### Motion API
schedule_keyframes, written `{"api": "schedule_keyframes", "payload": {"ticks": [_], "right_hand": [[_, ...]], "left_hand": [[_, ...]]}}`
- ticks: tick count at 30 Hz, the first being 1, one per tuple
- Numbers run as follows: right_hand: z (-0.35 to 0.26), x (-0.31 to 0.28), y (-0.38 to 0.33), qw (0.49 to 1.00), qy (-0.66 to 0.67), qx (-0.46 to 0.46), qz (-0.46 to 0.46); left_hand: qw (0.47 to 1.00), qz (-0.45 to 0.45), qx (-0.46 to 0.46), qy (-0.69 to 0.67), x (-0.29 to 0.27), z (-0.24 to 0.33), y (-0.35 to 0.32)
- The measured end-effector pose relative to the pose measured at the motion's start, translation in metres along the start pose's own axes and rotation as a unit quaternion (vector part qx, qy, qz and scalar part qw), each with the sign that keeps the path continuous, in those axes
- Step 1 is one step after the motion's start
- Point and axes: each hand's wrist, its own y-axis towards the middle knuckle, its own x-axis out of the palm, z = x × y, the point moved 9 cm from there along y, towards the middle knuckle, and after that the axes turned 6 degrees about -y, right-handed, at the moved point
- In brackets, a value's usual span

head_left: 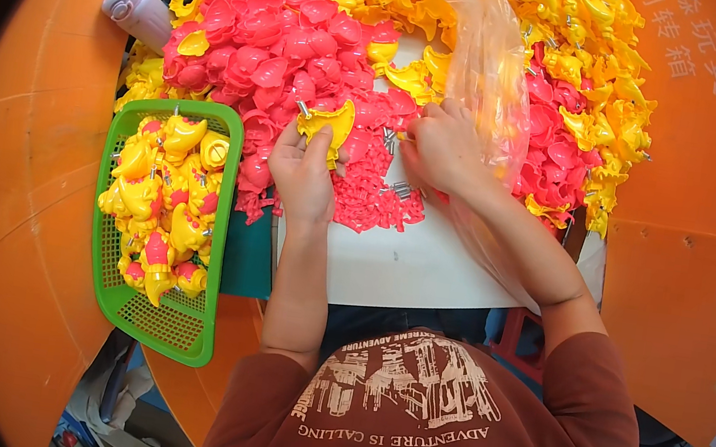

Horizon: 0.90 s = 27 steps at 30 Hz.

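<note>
A yellow curved plastic toy shell [330, 126] is pinched between the thumb and fingers of my left hand [304, 181]. A short metal pin [303, 110] sticks out at the shell's upper left. To the right, my right hand [443, 151] is closed with its fingertips together beside a small group of metal pins [390, 141]. Whatever those fingertips hold is too small and hidden to name. Below and between the hands lie many small pink plastic parts [366, 199], with more metal pins [400, 189] at their right edge.
A green basket [212, 295] of assembled yellow-and-pink toys stands at the left. Pink shells [259, 45] and yellow parts [581, 67] are heaped across the back. A clear plastic bag [493, 78] hangs behind my right arm. A pale bottle [139, 13] stands far left; orange panels [686, 297] flank the table.
</note>
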Motion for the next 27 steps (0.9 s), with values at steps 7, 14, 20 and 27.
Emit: {"api": "schedule_keyframes", "payload": {"ticks": [7,14,20,27], "right_hand": [[0.004,0.000,0.016,0.996,0.072,0.007,-0.061],[-0.048,-0.084,0.090,0.957,0.277,-0.076,0.035],[-0.154,-0.124,0.183,0.922,0.375,-0.090,0.023],[-0.097,-0.103,0.157,0.896,0.392,-0.149,0.146]], "left_hand": [[0.999,-0.011,-0.012,-0.038,-0.004,-0.002,0.001],[0.995,-0.021,-0.063,-0.073,0.005,-0.020,-0.001],[0.997,-0.029,-0.045,-0.063,0.006,-0.020,-0.003],[0.995,-0.034,-0.070,-0.064,0.014,-0.022,-0.008]]}}
